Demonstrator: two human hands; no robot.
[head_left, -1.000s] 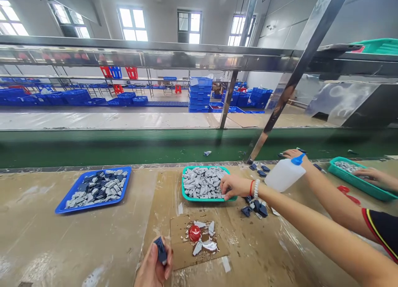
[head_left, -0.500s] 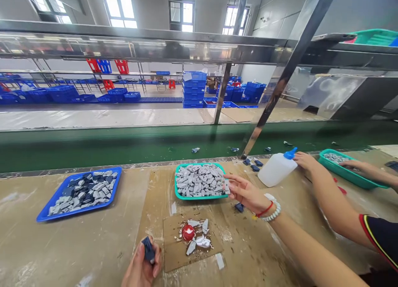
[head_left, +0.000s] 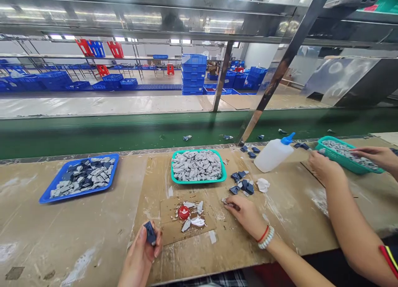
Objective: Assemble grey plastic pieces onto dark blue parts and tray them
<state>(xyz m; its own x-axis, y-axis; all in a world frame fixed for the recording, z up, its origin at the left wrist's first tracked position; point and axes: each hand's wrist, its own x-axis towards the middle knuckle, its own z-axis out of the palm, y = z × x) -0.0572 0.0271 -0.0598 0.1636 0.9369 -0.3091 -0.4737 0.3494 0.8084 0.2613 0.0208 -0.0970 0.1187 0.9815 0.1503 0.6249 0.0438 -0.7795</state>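
My left hand (head_left: 143,247) is closed around a dark blue plastic piece (head_left: 150,233), held upright above the table at the lower left of centre. A small light grey piece (head_left: 224,201) is pinched in the fingertips of my right hand (head_left: 244,214), low over the table. Between my hands lies a cardboard square (head_left: 174,233) bearing a red cap (head_left: 184,213), a white paste blob (head_left: 197,221) and several grey pieces. Behind it stands a green basket (head_left: 199,182) heaped with grey pieces. Several dark blue pieces (head_left: 247,186) lie just beyond my right hand.
A blue tray (head_left: 77,192) of mixed grey and dark pieces sits left. A white squeeze bottle (head_left: 272,155) and crumpled tissue (head_left: 263,185) are at right. A co-worker's hand (head_left: 326,167) works near another green basket (head_left: 345,162). A green belt (head_left: 139,133) and metal post (head_left: 267,92) stand behind.
My right hand has moved from the green basket's right edge toward me, with the grey piece in its fingers. My left hand keeps the dark blue piece. The view has tilted down.
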